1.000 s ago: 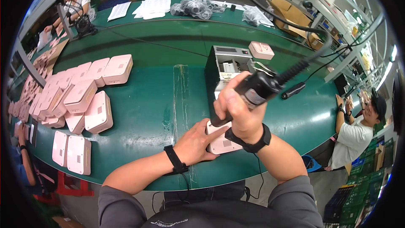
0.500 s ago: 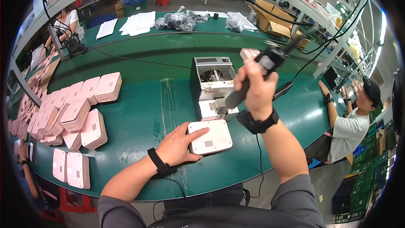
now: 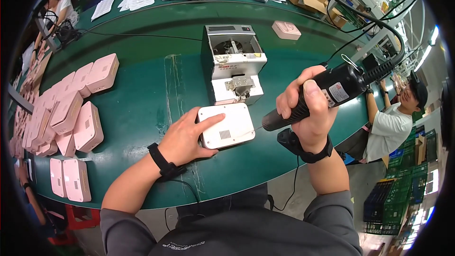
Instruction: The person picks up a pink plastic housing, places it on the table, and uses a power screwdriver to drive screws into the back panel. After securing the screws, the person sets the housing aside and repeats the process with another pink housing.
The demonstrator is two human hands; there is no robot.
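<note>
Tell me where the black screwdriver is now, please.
In the head view, the screwdriver is right of centre, in the right hand, its tip near the case under the left hand.

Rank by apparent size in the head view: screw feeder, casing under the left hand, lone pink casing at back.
1. Screw feeder
2. Casing under the left hand
3. Lone pink casing, though it sits farther away

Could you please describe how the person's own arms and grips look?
The left grip and right grip are ungloved. The left wristband and right wristband are black, each with a module and thin dark cable. The dark grey sleeves end near the elbows.
</note>
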